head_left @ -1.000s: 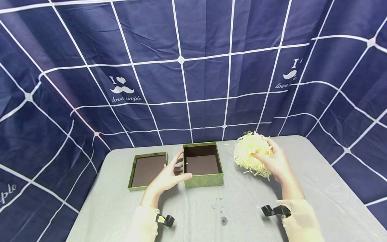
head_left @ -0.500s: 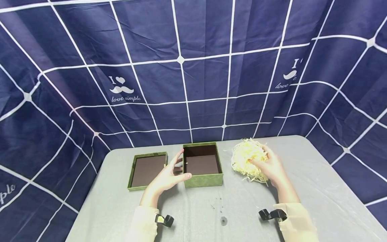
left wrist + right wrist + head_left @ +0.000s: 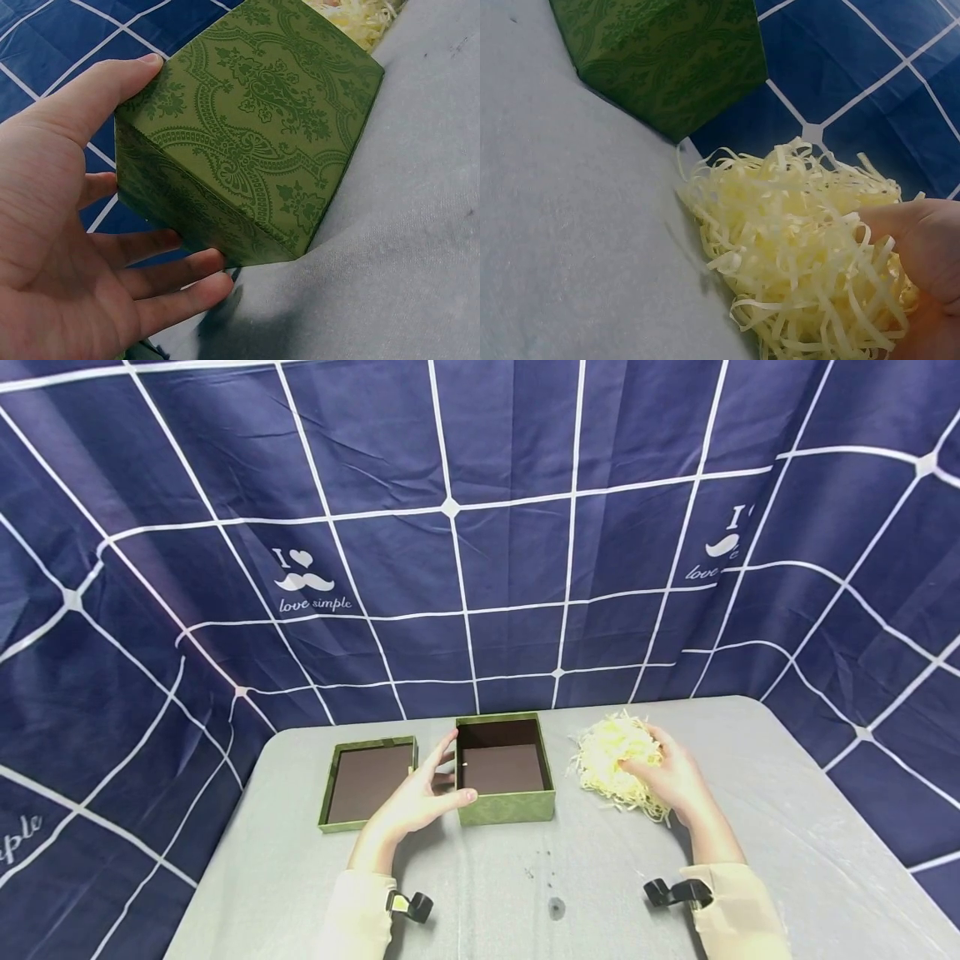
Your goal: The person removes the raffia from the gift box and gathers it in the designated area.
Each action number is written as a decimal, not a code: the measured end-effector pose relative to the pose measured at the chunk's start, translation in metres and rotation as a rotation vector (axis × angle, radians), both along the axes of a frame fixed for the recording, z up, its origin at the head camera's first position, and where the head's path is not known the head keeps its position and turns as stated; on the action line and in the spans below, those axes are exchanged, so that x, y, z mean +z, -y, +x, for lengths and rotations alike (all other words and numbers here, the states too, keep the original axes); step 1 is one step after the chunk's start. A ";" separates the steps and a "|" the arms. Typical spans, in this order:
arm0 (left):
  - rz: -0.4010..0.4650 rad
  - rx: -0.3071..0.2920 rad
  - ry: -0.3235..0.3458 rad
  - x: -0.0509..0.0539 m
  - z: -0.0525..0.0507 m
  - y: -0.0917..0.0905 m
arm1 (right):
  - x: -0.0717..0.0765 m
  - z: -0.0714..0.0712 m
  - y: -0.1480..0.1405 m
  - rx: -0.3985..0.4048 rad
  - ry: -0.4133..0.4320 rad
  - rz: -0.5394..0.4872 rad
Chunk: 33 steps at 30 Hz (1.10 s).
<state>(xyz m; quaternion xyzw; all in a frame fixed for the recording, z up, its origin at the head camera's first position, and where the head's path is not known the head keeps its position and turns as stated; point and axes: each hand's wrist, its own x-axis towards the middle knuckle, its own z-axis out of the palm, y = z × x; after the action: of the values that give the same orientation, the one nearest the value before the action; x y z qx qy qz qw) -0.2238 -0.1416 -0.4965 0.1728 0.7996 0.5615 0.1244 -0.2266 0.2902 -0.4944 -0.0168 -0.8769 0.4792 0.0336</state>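
Observation:
In the head view, a square green box with a dark brown inside stands uncovered at the middle of the table. At its left side is my left hand, thumb by the near corner, fingers spread along the wall. The left wrist view shows those fingers fairly straight, touching the patterned green side. To the right of the box, my right hand grips a loose bundle of pale yellow shredded paper. The thumb sinks into the strands in the right wrist view, and the paper hides the other fingertips.
A shallow green lid with a brown inside lies left of the box, partly behind my left hand. Blue cloth with white lines hangs behind and at both sides of the grey table. A small dark spot marks the tabletop.
My right hand has brought the shredded paper down and slightly left, and in the last half second it has hardly moved. The left hand, box and lid stay where they were.

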 end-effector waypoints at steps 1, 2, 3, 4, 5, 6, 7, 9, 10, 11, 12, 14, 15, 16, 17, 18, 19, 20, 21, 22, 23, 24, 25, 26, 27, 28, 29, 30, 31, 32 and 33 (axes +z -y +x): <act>0.000 0.000 0.001 0.000 0.000 0.000 | 0.000 0.000 0.000 0.007 0.009 0.000; 0.001 -0.001 -0.003 0.000 0.000 0.000 | 0.000 0.000 -0.001 0.014 0.017 0.003; 0.005 -0.004 -0.005 -0.001 0.000 0.000 | 0.000 0.001 -0.001 0.019 0.025 0.009; 0.007 -0.006 -0.010 -0.001 -0.001 0.000 | 0.000 0.001 -0.001 0.024 0.032 0.014; 0.007 -0.008 -0.013 -0.002 -0.001 0.000 | 0.000 0.001 -0.001 0.027 0.037 0.016; 0.008 -0.009 -0.016 -0.002 0.000 0.000 | 0.001 0.002 -0.001 0.031 0.042 0.019; 0.007 -0.009 -0.016 -0.002 0.000 0.000 | 0.002 0.002 -0.001 0.036 0.044 0.017; 0.008 -0.008 -0.016 -0.002 0.000 0.000 | 0.004 0.003 -0.001 0.048 0.043 0.013; 0.005 -0.006 -0.017 -0.001 0.001 0.000 | 0.005 0.004 -0.001 0.056 0.041 0.012; 0.000 -0.004 -0.015 -0.001 0.001 0.000 | 0.007 0.005 -0.001 0.065 0.038 0.010; -0.005 -0.004 -0.017 -0.001 0.002 0.000 | 0.008 0.005 0.000 0.078 0.035 0.006; -0.017 -0.006 -0.021 -0.001 0.003 0.001 | 0.012 0.007 0.001 0.105 0.029 -0.001; -0.026 -0.008 -0.023 -0.002 0.003 0.001 | 0.015 0.008 0.002 0.119 0.026 -0.007; -0.033 -0.012 -0.024 -0.002 0.003 0.001 | 0.018 0.009 0.004 0.129 0.026 -0.013; -0.039 -0.016 -0.027 -0.002 0.003 0.001 | 0.022 0.010 0.004 0.140 0.026 -0.016; -0.049 -0.021 -0.030 -0.001 0.002 0.002 | 0.026 0.010 0.005 0.151 0.025 -0.012; -0.061 -0.027 -0.039 0.000 0.002 0.002 | 0.030 0.011 0.006 0.162 0.026 -0.005; -0.075 -0.036 -0.049 0.001 0.001 0.003 | 0.035 0.012 0.006 0.176 0.025 0.010; -0.090 -0.045 -0.063 0.002 0.000 0.004 | 0.040 0.012 0.006 0.192 0.020 0.032; -0.104 -0.053 -0.076 0.004 -0.001 0.005 | 0.046 0.013 0.005 0.209 0.013 0.063; -0.123 -0.058 -0.096 0.006 -0.001 0.007 | 0.052 0.013 0.004 0.231 0.003 0.092; -0.143 -0.059 -0.115 0.009 -0.001 0.009 | 0.057 0.013 0.002 0.253 -0.014 0.130; -0.161 -0.056 -0.138 0.013 -0.001 0.012 | 0.063 0.013 0.000 0.274 -0.039 0.183; -0.181 -0.049 -0.159 0.017 -0.001 0.016 | 0.068 0.013 -0.003 0.292 -0.068 0.238; -0.203 -0.037 -0.185 0.022 0.000 0.021 | 0.074 0.013 -0.007 0.309 -0.098 0.297; -0.229 -0.024 -0.215 0.027 0.001 0.026 | 0.080 0.013 -0.011 0.330 -0.132 0.342; -0.262 -0.008 -0.252 0.031 0.002 0.033 | 0.084 0.014 -0.015 0.347 -0.175 0.389; -0.300 0.005 -0.294 0.036 0.003 0.040 | 0.089 0.014 -0.020 0.360 -0.225 0.440; -0.344 0.017 -0.346 0.039 0.004 0.048 | 0.093 0.015 -0.026 0.372 -0.274 0.488; -0.388 0.027 -0.399 0.043 0.005 0.056 | 0.097 0.016 -0.031 0.390 -0.326 0.515; -0.429 0.033 -0.456 0.045 0.007 0.065 | 0.101 0.017 -0.037 0.409 -0.381 0.534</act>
<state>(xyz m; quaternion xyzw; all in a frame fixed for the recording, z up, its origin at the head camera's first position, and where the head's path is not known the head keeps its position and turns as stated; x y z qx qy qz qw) -0.2173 -0.2063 -0.4515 0.2513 0.9099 0.3284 -0.0337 -0.2098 0.3272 -0.3933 0.2571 -0.9341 0.2251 0.1030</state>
